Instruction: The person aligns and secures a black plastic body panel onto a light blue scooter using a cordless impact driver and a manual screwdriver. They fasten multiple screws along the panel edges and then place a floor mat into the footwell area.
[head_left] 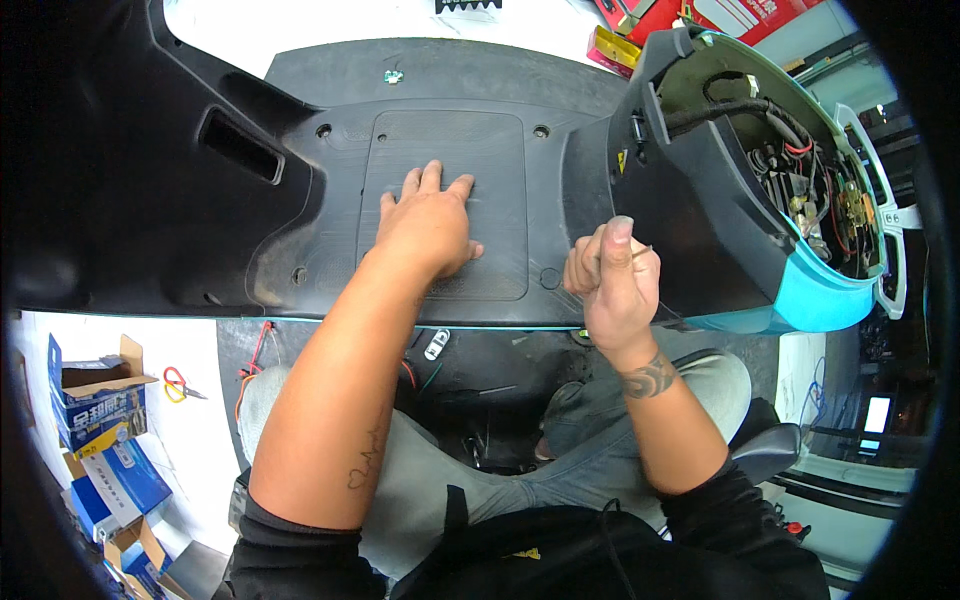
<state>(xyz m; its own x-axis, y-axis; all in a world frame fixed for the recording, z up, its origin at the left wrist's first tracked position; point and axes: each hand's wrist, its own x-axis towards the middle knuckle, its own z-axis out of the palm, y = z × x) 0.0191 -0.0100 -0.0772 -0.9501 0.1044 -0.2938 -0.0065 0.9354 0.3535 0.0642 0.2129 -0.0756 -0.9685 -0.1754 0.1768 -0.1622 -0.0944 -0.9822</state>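
My left hand (428,225) lies palm down with its fingers spread on a black rectangular cover panel (495,200). The panel is set into the black plastic footboard (340,200) of a scooter. To the right my right hand (615,275) is held over the footboard's near edge, thumb uppermost and fingers curled in. Whatever may be inside those fingers is too small or hidden to make out. Round screw holes (541,131) show near the panel's corners.
At right, the scooter's opened turquoise front (830,285) exposes wiring (800,190). A small green-white part (393,77) rests on the mat beyond. Left on the floor are blue cartons (100,400) and red-yellow scissors (182,386). A key fob (436,345) is below the footboard.
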